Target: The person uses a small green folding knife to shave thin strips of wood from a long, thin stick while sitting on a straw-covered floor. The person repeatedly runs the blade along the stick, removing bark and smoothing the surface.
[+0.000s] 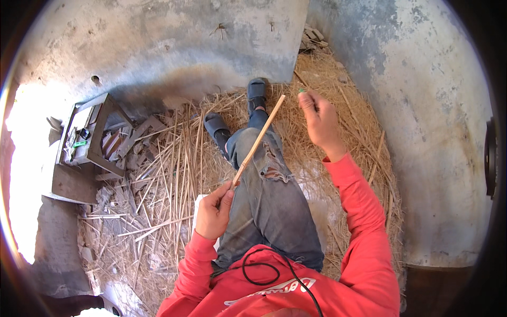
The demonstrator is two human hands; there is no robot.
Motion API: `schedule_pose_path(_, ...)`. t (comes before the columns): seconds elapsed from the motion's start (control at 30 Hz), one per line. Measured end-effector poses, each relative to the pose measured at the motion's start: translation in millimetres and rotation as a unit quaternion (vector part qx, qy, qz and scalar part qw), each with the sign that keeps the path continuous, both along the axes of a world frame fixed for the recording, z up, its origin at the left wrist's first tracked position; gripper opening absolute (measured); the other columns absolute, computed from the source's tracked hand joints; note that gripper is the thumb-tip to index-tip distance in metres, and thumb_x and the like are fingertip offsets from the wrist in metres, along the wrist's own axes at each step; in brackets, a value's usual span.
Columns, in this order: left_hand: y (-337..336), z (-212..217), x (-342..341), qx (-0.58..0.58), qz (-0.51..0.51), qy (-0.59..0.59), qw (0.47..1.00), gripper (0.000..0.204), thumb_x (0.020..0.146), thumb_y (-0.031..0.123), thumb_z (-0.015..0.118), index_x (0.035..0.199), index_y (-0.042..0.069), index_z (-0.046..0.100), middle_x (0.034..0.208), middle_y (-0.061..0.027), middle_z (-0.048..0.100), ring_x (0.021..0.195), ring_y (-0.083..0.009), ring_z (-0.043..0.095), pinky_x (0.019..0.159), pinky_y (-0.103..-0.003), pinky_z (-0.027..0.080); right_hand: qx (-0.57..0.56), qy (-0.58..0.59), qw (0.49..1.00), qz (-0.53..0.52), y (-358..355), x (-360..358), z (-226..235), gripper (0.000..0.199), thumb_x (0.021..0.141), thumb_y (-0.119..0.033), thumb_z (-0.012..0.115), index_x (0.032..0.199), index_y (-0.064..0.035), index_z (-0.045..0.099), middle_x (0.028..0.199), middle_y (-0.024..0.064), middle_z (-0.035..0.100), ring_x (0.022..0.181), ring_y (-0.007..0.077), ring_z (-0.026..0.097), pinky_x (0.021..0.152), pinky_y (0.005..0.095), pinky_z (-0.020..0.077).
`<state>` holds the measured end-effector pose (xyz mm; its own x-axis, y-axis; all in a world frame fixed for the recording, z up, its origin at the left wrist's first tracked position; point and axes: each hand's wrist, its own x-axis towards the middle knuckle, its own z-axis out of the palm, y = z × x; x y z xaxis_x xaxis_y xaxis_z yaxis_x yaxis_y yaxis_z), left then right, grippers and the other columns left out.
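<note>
My left hand [214, 211] is closed round the lower end of a long, pale bamboo strip [259, 140]. The strip slants up and to the right, over my legs, with its far end free in the air. To the right of that end, my right hand [320, 120] is raised with its fingers curled. A small green tip [301, 91] shows at its thumb and forefinger; the rest of that thing is hidden in the grip. The right hand is apart from the strip.
Shavings and loose strips [174, 174] cover the floor around my legs and sandals [257, 92]. On the left stands a wooden stool [87, 153] with a green-handled tool [80, 143] on top. Worn walls [422, 132] rise ahead and to the right. A black cord [264, 264] hangs across my red top.
</note>
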<state>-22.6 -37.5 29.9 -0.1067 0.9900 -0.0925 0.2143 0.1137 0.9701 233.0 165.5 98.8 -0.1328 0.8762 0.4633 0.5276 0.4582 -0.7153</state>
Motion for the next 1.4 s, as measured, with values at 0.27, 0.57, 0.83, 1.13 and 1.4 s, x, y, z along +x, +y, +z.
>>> schedule_pose_path(0.27, 1.2, 1.8, 4.7, 0.007, -0.008, 0.005, 1.0, 0.035, 0.104, 0.014, 0.063, 0.13, -0.009, 0.064, 0.097, -0.0062, 0.074, 0.085, -0.0057, 0.059, 0.076, -0.023, 0.05, 0.003, -0.074, 0.997, 0.018, -26.1, 5.0, 1.3, 0.041, 0.108, -0.037, 0.053, 0.095, 0.0001, 0.064, 0.063, 0.0182, 0.057, 0.054, 0.0343, 0.054, 0.055, 0.0398, 0.0427)
schedule_pose_path(0.57, 5.5, 2.4, 17.6, 0.003, -0.018, -0.022, 1.0, 0.036, 0.104, 0.016, 0.064, 0.131, -0.008, 0.064, 0.09, -0.0018, 0.067, 0.082, -0.006, 0.054, 0.074, -0.023, 0.047, 0.056, -0.152, 0.986, 0.049, -49.8, -19.4, -33.1, 0.043, 0.107, -0.042, 0.053, 0.088, -0.0046, 0.061, 0.062, 0.0202, 0.059, 0.056, 0.0438, 0.06, 0.051, 0.0509, 0.045)
schedule_pose_path(0.83, 14.0, 2.0, 22.0, 0.029, -0.015, -0.042, 0.999, 0.033, 0.107, 0.016, 0.057, 0.134, -0.003, 0.066, 0.075, 0.0098, 0.048, 0.064, -0.0008, 0.036, 0.056, -0.02, 0.029, 0.04, -0.147, 0.987, 0.051, -46.7, -24.7, -25.2, 0.045, 0.108, -0.041, 0.049, 0.086, -0.0043, 0.061, 0.063, 0.0216, 0.06, 0.059, 0.0448, 0.062, 0.051, 0.0515, 0.0456)
schedule_pose_path(1.13, 28.0, 13.4, 24.6, 0.013, -0.026, -0.076, 0.997, 0.034, 0.107, 0.016, 0.059, 0.134, -0.003, 0.065, 0.071, 0.0077, 0.045, 0.064, -0.0023, 0.039, 0.056, -0.022, 0.032, -0.025, -0.071, 0.991, 0.108, -61.7, -36.7, -42.0, 0.045, 0.109, -0.04, 0.048, 0.091, -0.0019, 0.065, 0.067, 0.0228, 0.061, 0.059, 0.0431, 0.062, 0.053, 0.0484, 0.0466)
schedule_pose_path(1.4, 36.8, 22.9, 22.5, 0.032, 0.001, -0.109, 0.994, 0.033, 0.108, 0.017, 0.057, 0.135, 0.001, 0.066, 0.07, 0.0087, 0.042, 0.061, -0.002, 0.037, 0.054, -0.021, 0.03, -0.302, 0.07, 0.869, 0.386, -77.1, -28.3, -18.4, 0.054, 0.109, -0.045, 0.05, 0.073, -0.0056, 0.053, 0.061, -0.0038, 0.041, 0.052, 0.008, 0.037, 0.048, 0.0299, 0.0314)
